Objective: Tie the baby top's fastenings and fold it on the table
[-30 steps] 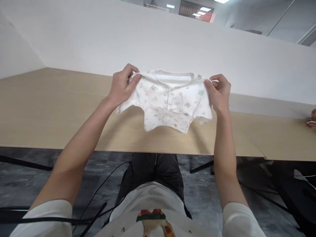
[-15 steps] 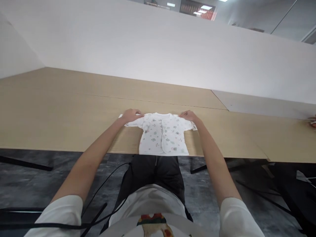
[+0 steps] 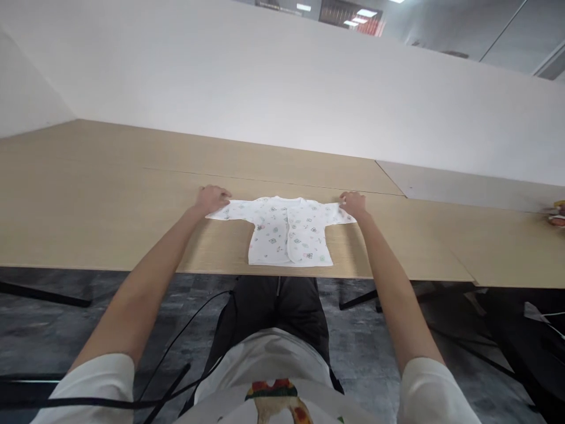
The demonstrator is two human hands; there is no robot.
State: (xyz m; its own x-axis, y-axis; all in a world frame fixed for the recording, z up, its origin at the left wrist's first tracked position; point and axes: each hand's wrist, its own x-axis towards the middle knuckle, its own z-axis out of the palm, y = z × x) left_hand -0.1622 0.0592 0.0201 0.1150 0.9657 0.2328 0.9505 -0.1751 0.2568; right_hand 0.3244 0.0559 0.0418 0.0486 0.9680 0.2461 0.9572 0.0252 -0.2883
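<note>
In the head view, the printed shirt is laid flat on the table, sleeves spread; the hands are not yet taken away — sleeve ends are partly hidden by the left hand at ten o'clock, the right hand at two; whether fingers are clamped cannot be told; at three o'clock, an object is cut off.

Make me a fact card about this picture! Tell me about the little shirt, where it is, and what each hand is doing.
garment: white baby shirt, tiny scattered prints, front opening
pose: lying flat, both sleeves spread sideways
place: on the wood-look table, hem just short of the near edge
collar: toward the white partition
left hand: touching the left sleeve's end
right hand: touching the other sleeve's end
</note>
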